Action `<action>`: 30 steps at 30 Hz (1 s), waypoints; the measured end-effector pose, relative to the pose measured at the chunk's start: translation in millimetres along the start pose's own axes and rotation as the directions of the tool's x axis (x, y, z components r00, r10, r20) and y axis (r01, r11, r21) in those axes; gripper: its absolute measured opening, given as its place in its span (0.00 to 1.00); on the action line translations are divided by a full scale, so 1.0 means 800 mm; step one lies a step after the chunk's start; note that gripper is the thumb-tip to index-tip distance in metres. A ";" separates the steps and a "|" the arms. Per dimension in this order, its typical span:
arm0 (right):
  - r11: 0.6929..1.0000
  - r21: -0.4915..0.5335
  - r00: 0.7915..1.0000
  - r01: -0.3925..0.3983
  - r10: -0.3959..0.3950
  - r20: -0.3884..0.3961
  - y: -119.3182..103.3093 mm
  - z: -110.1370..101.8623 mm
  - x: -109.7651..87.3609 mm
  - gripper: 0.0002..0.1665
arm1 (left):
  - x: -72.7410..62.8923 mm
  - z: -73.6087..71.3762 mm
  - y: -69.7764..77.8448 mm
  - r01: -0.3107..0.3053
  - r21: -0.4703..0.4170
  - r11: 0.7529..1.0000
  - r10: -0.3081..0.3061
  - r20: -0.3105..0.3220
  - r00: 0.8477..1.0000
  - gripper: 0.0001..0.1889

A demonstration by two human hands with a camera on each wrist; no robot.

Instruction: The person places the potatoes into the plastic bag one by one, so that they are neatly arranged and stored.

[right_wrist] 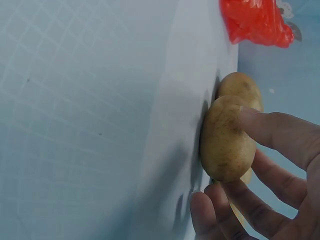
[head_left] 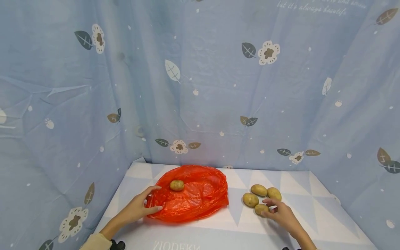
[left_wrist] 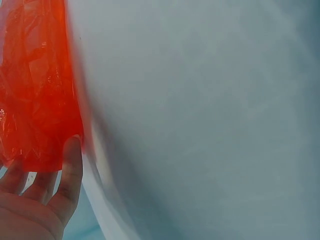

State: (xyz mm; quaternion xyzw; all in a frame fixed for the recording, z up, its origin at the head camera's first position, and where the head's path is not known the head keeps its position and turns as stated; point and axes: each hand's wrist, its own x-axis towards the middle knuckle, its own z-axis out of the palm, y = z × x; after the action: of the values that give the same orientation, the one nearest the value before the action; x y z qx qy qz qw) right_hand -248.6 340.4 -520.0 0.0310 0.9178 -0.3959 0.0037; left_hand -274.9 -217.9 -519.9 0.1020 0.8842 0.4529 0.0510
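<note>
A red plastic bag [head_left: 200, 194] lies spread on the table, and one potato [head_left: 176, 185] rests on it toward its left side. My left hand [head_left: 142, 205] grips the bag's left edge, thumb at the near side and fingers at the far side; the left wrist view shows the fingertips [left_wrist: 74, 150] against the red plastic. At the right, my right hand [head_left: 280, 214] holds the nearest potato [right_wrist: 227, 140] between thumb and fingers, low at the tabletop. Beside it lie three more potatoes, a left one [head_left: 250, 200], a back one [head_left: 259, 190] and a right one [head_left: 274, 193].
The table [head_left: 237, 232] has a white and pale blue patterned cover with printed lettering at the front. Blue curtains [head_left: 212, 86] with leaves and flowers hang behind the table and along both sides. A stretch of tabletop separates the bag from the potato group.
</note>
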 end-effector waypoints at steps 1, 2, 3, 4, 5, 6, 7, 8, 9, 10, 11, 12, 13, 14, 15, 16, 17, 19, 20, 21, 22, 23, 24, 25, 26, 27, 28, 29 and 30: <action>1.000 -0.003 1.000 -0.005 0.005 0.001 0.000 0.001 0.000 0.32 | 0.000 0.000 0.000 0.000 0.000 1.000 0.000 0.001 1.000 0.39; 1.000 -0.007 1.000 -0.010 0.010 0.000 0.000 0.002 0.000 0.32 | 0.000 0.000 -0.001 0.001 -0.001 1.000 -0.001 0.002 1.000 0.39; 1.000 -0.009 1.000 -0.015 0.015 0.000 0.000 0.003 0.000 0.32 | 0.000 0.000 -0.001 0.003 0.000 1.000 -0.003 0.002 1.000 0.39; 1.000 -0.013 1.000 -0.020 0.020 -0.001 0.000 0.004 0.000 0.32 | 0.000 0.000 -0.001 0.006 -0.001 1.000 -0.006 0.002 1.000 0.39; 1.000 -0.021 1.000 -0.020 0.020 -0.001 -0.001 0.005 -0.001 0.33 | 0.000 0.000 -0.001 0.012 -0.001 1.000 -0.012 0.001 1.000 0.39; 0.999 -0.027 1.000 -0.023 0.023 -0.003 -0.001 0.006 -0.001 0.33 | 0.000 0.000 0.000 0.018 -0.002 1.000 -0.018 -0.001 1.000 0.39; 0.999 -0.032 1.000 -0.023 0.023 -0.004 -0.002 0.006 -0.001 0.33 | -0.001 0.000 0.000 0.022 -0.003 1.000 -0.022 -0.003 1.000 0.39; 0.999 -0.034 1.000 -0.027 0.026 -0.007 -0.002 0.007 0.000 0.33 | -0.001 0.000 0.000 0.025 -0.004 1.000 -0.025 -0.005 1.000 0.39; 0.999 -0.040 1.000 -0.025 0.025 -0.007 -0.003 0.007 0.000 0.33 | -0.001 0.001 0.000 0.029 -0.005 1.000 -0.029 -0.008 1.000 0.39; 0.999 -0.045 1.000 -0.024 0.024 -0.008 -0.003 0.007 0.001 0.33 | -0.001 0.001 0.001 0.031 -0.006 1.000 -0.031 -0.010 0.999 0.39; 0.999 -0.049 1.000 -0.022 0.022 -0.008 -0.003 0.007 0.001 0.33 | -0.001 0.001 0.001 0.033 -0.006 0.999 -0.033 -0.012 0.999 0.39; 0.999 -0.049 1.000 -0.025 0.024 -0.009 -0.002 0.008 0.002 0.33 | -0.001 0.001 0.002 0.033 -0.008 0.999 -0.034 -0.014 0.999 0.39; 0.998 -0.051 1.000 -0.027 0.027 -0.010 -0.001 0.009 0.003 0.34 | -0.001 0.001 0.002 0.034 -0.009 0.999 -0.034 -0.015 0.999 0.39; 0.998 -0.053 1.000 -0.029 0.029 -0.009 0.000 0.009 0.005 0.34 | -0.001 0.001 0.002 0.035 -0.009 0.999 -0.035 -0.016 0.999 0.39; 0.998 -0.055 1.000 -0.031 0.030 -0.008 0.001 0.010 0.006 0.35 | -0.002 0.001 0.002 0.036 -0.009 0.999 -0.036 -0.016 0.999 0.39; 0.998 -0.056 0.999 -0.034 0.034 -0.009 0.002 0.011 0.006 0.35 | -0.002 0.001 0.002 0.035 -0.009 0.999 -0.035 -0.015 0.999 0.39; 0.998 -0.057 0.999 -0.037 0.037 -0.010 0.003 0.012 0.007 0.36 | -0.002 0.000 0.002 0.034 -0.008 0.999 -0.034 -0.015 0.999 0.39; 0.998 -0.057 0.999 -0.040 0.039 -0.012 0.003 0.013 0.007 0.36 | -0.002 0.000 0.001 0.032 -0.007 0.999 -0.032 -0.014 0.999 0.39; 0.998 -0.057 0.999 -0.039 0.038 -0.013 0.003 0.013 0.007 0.36 | -0.002 0.000 0.001 0.029 -0.006 1.000 -0.029 -0.014 0.999 0.39; 0.998 -0.057 0.999 -0.038 0.038 -0.014 0.003 0.014 0.007 0.36 | -0.002 0.000 0.001 0.026 -0.005 1.000 -0.026 -0.013 1.000 0.39; 0.998 -0.057 0.999 -0.038 0.037 -0.015 0.003 0.014 0.007 0.36 | -0.002 0.000 0.001 0.024 -0.005 1.000 -0.024 -0.013 1.000 0.39; 0.998 -0.058 0.999 -0.036 0.035 -0.018 0.003 0.014 0.007 0.36 | -0.002 0.000 0.001 0.022 -0.005 1.000 -0.022 -0.013 1.000 0.39; 0.998 -0.059 0.999 -0.035 0.034 -0.021 0.003 0.015 0.007 0.35 | -0.002 0.000 0.001 0.019 -0.005 1.000 -0.019 -0.012 1.000 0.39; 0.997 -0.063 0.999 -0.034 0.032 -0.024 0.003 0.015 0.007 0.35 | -0.002 0.000 0.001 0.017 -0.005 1.000 -0.017 -0.012 1.000 0.39; 0.997 -0.067 0.999 -0.032 0.030 -0.029 0.003 0.015 0.007 0.35 | -0.002 0.000 0.001 0.014 -0.005 1.000 -0.014 -0.011 1.000 0.39; 0.997 -0.071 0.999 -0.030 0.028 -0.033 0.003 0.016 0.007 0.35 | -0.002 0.000 0.001 0.013 -0.006 1.000 -0.013 -0.011 1.000 0.39; 0.997 -0.073 0.999 -0.031 0.028 -0.038 0.003 0.016 0.007 0.34 | -0.002 -0.001 0.001 0.013 -0.007 1.000 -0.013 -0.010 1.000 0.39; 0.997 -0.074 0.999 -0.032 0.029 -0.043 0.003 0.017 0.007 0.34 | -0.002 -0.001 0.002 0.013 -0.007 1.000 -0.013 -0.010 1.000 0.39; 0.997 -0.073 0.999 -0.033 0.029 -0.045 0.003 0.017 0.006 0.34 | -0.002 -0.001 0.002 0.014 -0.008 1.000 -0.014 -0.010 1.000 0.39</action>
State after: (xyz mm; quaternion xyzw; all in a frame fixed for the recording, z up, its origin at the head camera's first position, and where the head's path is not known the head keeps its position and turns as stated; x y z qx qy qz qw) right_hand -253.8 332.5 -531.3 0.0538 0.9310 -0.3609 -0.0092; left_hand -272.9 -218.0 -518.3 0.0933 0.8834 0.4565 0.0502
